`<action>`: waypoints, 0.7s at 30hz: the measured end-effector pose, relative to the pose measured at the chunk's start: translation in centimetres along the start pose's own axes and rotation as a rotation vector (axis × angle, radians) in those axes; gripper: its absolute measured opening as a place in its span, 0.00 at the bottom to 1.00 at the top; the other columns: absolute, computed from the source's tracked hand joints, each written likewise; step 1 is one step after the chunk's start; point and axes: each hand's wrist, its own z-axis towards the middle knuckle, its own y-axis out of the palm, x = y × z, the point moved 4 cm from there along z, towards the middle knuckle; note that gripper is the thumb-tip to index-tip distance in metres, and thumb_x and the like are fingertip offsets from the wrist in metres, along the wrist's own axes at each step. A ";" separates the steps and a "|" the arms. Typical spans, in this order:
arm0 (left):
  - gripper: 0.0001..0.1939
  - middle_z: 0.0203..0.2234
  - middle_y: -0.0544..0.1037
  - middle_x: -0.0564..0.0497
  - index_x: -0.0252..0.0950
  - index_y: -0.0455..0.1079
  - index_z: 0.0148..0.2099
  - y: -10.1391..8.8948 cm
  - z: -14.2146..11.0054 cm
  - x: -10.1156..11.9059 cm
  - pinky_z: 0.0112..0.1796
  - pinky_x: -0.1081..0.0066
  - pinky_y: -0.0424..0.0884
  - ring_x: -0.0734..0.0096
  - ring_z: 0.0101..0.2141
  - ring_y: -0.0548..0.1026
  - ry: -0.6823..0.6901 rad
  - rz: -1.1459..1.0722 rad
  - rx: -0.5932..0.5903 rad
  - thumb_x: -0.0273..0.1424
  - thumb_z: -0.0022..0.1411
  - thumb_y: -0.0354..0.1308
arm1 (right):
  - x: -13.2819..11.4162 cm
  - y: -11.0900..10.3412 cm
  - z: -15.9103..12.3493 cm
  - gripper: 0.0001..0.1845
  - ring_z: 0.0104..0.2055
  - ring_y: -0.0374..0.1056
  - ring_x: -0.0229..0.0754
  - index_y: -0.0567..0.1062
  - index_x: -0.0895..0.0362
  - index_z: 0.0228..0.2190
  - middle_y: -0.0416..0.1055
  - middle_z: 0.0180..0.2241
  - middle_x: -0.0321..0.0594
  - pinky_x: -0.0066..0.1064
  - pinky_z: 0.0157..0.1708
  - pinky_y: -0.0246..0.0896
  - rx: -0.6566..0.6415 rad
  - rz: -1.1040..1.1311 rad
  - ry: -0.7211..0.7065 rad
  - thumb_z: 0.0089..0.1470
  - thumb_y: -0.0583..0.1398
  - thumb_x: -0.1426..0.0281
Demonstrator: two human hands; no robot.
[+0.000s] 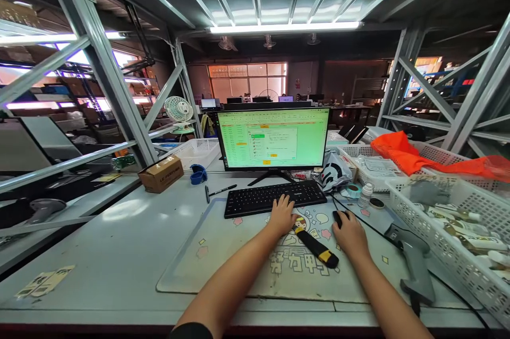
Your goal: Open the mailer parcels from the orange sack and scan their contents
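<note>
Keyboard: the black keyboard lies on the desk mat in front of the monitor, its long axis running left to right, the right end slanted a little farther from the person.
Mouse: the small, rounded black mouse sits right of the keyboard on the mat, mostly under the palm, front end pointing away toward the monitor and slightly left.
Left hand: the left hand lies palm down over the keyboard's near edge, right of its middle, fingers loosely spread and reaching onto the keys, grasping nothing; the forearm slants in from the lower left.
Right hand: the right hand is draped over the mouse, fingers curved around it in a light grasp, forearm angled in from the lower right.
Utility knife: between the hands, a black and yellow utility knife lies diagonally, narrow end toward the left wrist, thicker end toward the person and right.
Desk mat: smooth, pale desk mat, printed with cartoon shapes and characters.
Scanner: grey plastic scanner, pistol-shaped, right of the right forearm.
Basket: white perforated plastic basket beyond the scanner, holding small bottles.
</note>
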 end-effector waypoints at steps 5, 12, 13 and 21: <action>0.25 0.68 0.62 0.41 0.35 0.63 0.66 0.6 1.2 -0.2 0.64 0.42 0.53 0.50 0.68 0.55 -0.026 -0.023 0.040 0.37 0.72 0.44 | -0.1 -0.1 0.0 0.25 0.56 0.66 0.53 0.72 0.58 0.58 0.64 0.60 0.52 0.39 0.54 0.61 -0.019 0.002 0.014 0.61 0.54 0.68; 0.25 0.66 0.65 0.42 0.36 0.64 0.65 0.8 2.3 -0.9 0.65 0.38 0.49 0.50 0.68 0.54 -0.010 -0.029 0.126 0.40 0.71 0.45 | -0.1 0.3 0.2 0.25 0.57 0.65 0.53 0.72 0.57 0.58 0.64 0.61 0.51 0.40 0.54 0.61 -0.029 0.012 0.038 0.61 0.55 0.69; 0.25 0.66 0.66 0.42 0.36 0.64 0.65 0.8 2.4 -0.9 0.65 0.37 0.49 0.49 0.68 0.55 -0.018 -0.030 0.139 0.41 0.71 0.46 | 0.0 0.4 0.2 0.25 0.57 0.66 0.53 0.72 0.57 0.58 0.64 0.61 0.51 0.40 0.53 0.61 -0.029 0.012 0.040 0.61 0.55 0.69; 0.26 0.69 0.60 0.45 0.38 0.61 0.68 0.0 1.4 -1.0 0.68 0.44 0.45 0.55 0.70 0.50 -0.036 -0.055 0.202 0.39 0.72 0.45 | -0.1 0.5 0.2 0.27 0.56 0.67 0.53 0.69 0.61 0.60 0.65 0.60 0.53 0.40 0.54 0.62 -0.010 -0.001 0.038 0.60 0.55 0.69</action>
